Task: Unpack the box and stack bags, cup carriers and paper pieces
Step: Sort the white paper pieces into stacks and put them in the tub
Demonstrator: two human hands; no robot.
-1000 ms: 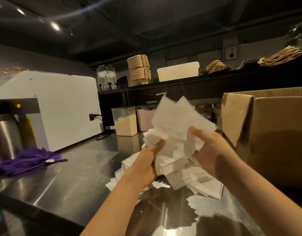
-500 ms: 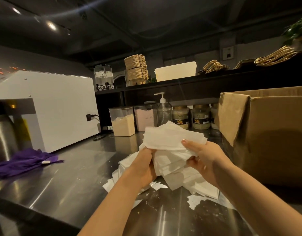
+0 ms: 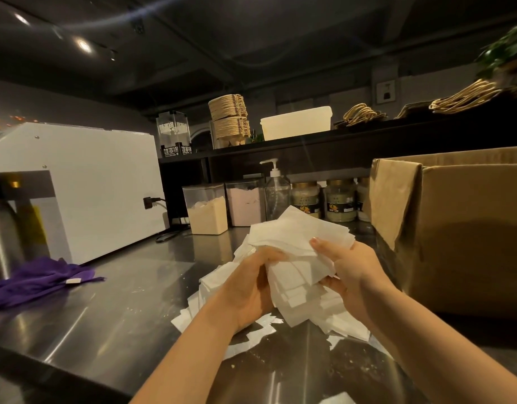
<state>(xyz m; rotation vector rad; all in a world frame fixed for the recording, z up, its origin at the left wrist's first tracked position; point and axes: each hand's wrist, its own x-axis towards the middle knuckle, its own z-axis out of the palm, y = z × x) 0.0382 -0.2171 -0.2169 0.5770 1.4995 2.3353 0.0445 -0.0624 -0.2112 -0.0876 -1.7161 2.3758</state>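
head, paper pieces [image 3: 295,233] between left grip [image 3: 251,284], right grip [image 3: 352,269]

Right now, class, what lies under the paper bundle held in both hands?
More loose paper pieces lie spread on the steel counter beneath the paper bundle. The left hand, right hand and bundle cover the pile's middle, so that part cannot be seen.

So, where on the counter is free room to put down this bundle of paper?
The widest bare steel lies on the counter between the purple cloth, the white machine and the loose paper pile. Crowded: the strip between that pile and the cardboard box; containers line the back.
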